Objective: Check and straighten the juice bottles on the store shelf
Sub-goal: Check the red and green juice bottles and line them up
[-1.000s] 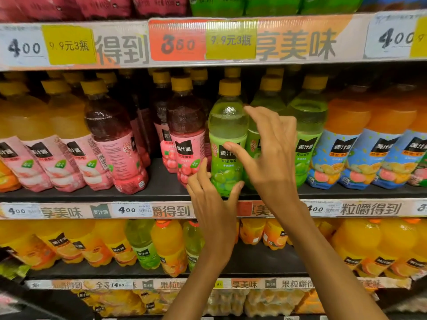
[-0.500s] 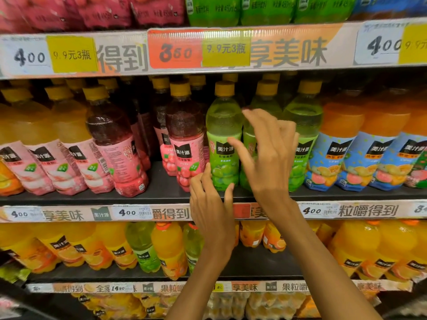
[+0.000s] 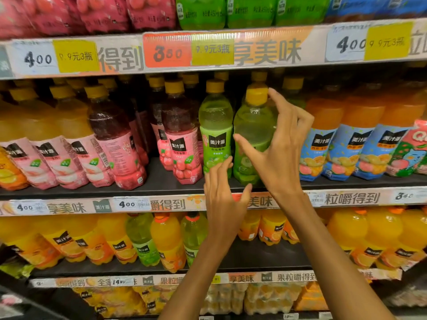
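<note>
Step in hand, as I judge it: squaring up the green juice row on the middle shelf (image 3: 161,183). Landmark is the front green bottle (image 3: 216,132), label facing out.

Right hand (image 3: 280,155) is just right of that bottle, curled round the second green bottle (image 3: 253,135): thumb across its lower front, one fingertip touching the yellow cap (image 3: 256,96), other fingers bent at its right side. That bottle's label looks turned away from the camera and only fruit artwork shows low down.

Left hand (image 3: 223,199) is below the landmark bottle, fingers straight and relaxed, fingertips touching its lower label, gripping nothing.

Next move probably calls for twisting the held bottle so its logo faces out, then setting it flush beside the landmark. The left hand would need to steady the neighbour so it doesn't tip.

Readable writing:
- Dark logo patch on the landmark label reads 美汁源. Same logo on the pink-labelled bottles (image 3: 182,144) left of it and the blue-labelled orange bottles (image 3: 323,146) right of it.
- Price strip (image 3: 208,51) above the landmark: "400", "380", yellow tags "9.9元3瓶", big characters 得到 and 享美味.
- Shelf-edge strip (image 3: 129,204) below it: "400", 享美味, 粒嚼得到.
- Smaller label text is too blurred to read.
</note>
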Available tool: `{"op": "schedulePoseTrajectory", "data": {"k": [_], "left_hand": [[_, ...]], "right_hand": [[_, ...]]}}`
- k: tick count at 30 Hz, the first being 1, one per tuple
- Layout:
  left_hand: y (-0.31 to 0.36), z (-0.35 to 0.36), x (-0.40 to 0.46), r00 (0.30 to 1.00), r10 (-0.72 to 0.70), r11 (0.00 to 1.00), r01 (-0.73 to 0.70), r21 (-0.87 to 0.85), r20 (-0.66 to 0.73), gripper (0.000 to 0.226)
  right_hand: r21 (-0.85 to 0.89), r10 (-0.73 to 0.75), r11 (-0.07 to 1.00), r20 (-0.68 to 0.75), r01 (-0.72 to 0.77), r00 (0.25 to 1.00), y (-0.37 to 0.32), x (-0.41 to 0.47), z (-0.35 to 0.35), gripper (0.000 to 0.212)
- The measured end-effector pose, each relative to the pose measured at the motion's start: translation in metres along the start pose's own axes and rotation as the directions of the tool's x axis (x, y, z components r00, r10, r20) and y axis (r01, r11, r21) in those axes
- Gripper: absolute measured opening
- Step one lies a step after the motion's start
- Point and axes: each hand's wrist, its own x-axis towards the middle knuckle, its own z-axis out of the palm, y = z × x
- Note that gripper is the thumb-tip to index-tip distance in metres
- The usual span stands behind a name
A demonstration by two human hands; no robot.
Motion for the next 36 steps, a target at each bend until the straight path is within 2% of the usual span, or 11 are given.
{"op": "schedulePoseTrajectory", "data": {"k": [4, 7, 13, 17, 19, 21, 23, 25, 28, 32, 36], "left_hand": [[0.001, 0.001, -0.007, 0.998, -0.008, 0.994, 0.014, -0.104, 0.061, 0.070], [0.005, -0.004, -0.009, 0.990, -0.063, 0.979, 0.086, -0.185, 0.130, 0.076], [0.019, -0.026, -0.007, 0.965, -0.112, 0.945, 0.177, -0.275, 0.237, 0.085], [0.037, -0.048, -0.027, 0.955, -0.126, 0.890, 0.229, -0.394, 0.269, 0.066], [0.041, -0.059, -0.038, 0.934, -0.120, 0.865, 0.265, -0.426, 0.337, 0.054], [0.045, -0.068, -0.048, 0.895, -0.122, 0.830, 0.330, -0.451, 0.430, 0.046], [0.047, -0.076, -0.059, 0.832, -0.124, 0.768, 0.426, -0.479, 0.541, 0.042], [0.046, -0.081, -0.068, 0.779, -0.158, 0.702, 0.521, -0.486, 0.607, 0.041], [0.045, -0.084, -0.072, 0.735, -0.243, 0.638, 0.612, -0.466, 0.633, 0.059], [0.049, -0.088, -0.068, 0.735, -0.305, 0.614, 0.638, -0.465, 0.606, 0.058], [0.053, -0.094, -0.065, 0.652, -0.291, 0.410, 0.747, -0.524, 0.701, 0.071]], "right_hand": [[0.311, 0.020, 0.946, 0.206, -0.085, 0.978, -0.004, -0.011, -0.017, 0.090], [0.396, 0.039, 0.898, 0.361, -0.191, 0.932, -0.011, -0.009, -0.028, 0.070], [0.584, 0.082, 0.757, 0.358, -0.292, 0.930, -0.032, -0.009, -0.053, 0.055], [0.675, 0.102, 0.636, 0.407, -0.374, 0.908, -0.037, -0.012, -0.065, 0.047], [0.727, 0.150, 0.465, 0.498, -0.505, 0.854, -0.037, -0.012, -0.066, 0.041], [0.699, 0.156, 0.094, 0.693, -0.709, 0.704, -0.035, -0.008, -0.064, 0.050], [0.588, 0.038, -0.144, 0.807, -0.796, 0.589, -0.034, -0.005, -0.062, 0.058], [0.551, -0.020, -0.161, 0.828, -0.819, 0.561, -0.036, -0.008, -0.059, 0.040], [0.550, 0.062, -0.060, 0.835, -0.833, 0.547, -0.041, -0.012, -0.060, 0.009], [0.551, 0.253, 0.078, 0.795, -0.831, 0.552, -0.046, -0.006, -0.066, 0.009], [0.487, 0.220, -0.037, 0.856, -0.873, 0.468, -0.046, 0.002, -0.075, 0.029]]}}
